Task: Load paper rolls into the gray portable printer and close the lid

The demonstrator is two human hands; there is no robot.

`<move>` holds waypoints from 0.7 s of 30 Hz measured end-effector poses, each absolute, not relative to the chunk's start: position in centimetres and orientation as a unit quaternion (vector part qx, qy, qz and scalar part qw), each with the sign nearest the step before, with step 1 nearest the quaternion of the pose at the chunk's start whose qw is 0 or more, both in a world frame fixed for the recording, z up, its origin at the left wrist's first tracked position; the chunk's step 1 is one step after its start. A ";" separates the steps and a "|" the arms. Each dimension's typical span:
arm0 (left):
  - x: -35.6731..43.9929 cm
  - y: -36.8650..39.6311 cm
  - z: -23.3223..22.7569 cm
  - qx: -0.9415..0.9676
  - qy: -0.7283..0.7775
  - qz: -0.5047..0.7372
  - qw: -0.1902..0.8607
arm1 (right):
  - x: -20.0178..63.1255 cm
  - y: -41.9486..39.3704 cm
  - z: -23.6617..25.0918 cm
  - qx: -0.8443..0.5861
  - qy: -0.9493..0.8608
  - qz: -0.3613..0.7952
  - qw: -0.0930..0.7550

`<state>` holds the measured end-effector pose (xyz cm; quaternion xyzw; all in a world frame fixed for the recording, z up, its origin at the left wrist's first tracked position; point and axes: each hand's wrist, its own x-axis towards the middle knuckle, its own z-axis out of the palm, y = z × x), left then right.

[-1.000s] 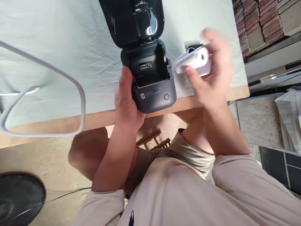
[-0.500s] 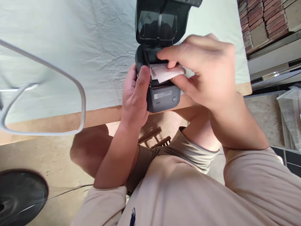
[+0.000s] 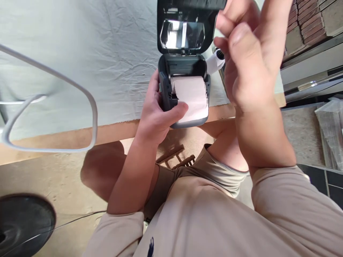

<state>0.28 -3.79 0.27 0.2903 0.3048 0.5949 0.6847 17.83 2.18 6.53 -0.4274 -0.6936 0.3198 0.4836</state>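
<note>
Grey cloth (image 3: pixel 80 53): left hand (image 3: pixel 158 114) clasps printer (image 3: pixel 184 89); right hand (image 3: pixel 246 60) raised.

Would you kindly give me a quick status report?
Left hand grips small dark-grey label printer, thumb on white paper roll. Right hand raised at open lid, empty.

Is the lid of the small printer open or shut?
Open. The lid stands up behind the printer, and the paper inside shows.
</note>
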 end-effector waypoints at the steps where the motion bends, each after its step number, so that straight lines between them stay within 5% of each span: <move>1: 0.2 -3.7 0.1 0.290 0.306 0.597 0.683 | 17.8 2.4 6.4 -0.396 -0.693 0.325 0.508; 5: 0.1 -3.6 0.0 0.289 0.308 0.593 0.685 | 18.0 1.8 6.7 -0.390 -0.727 0.299 0.480; 12: 0.7 -3.8 0.1 0.254 0.211 0.642 0.692 | 16.6 -0.6 7.9 -0.394 -0.800 0.330 0.309; 21: 0.5 -3.8 1.8 0.210 0.222 0.584 0.752 | 16.7 -0.8 7.2 -0.455 -0.796 0.275 0.290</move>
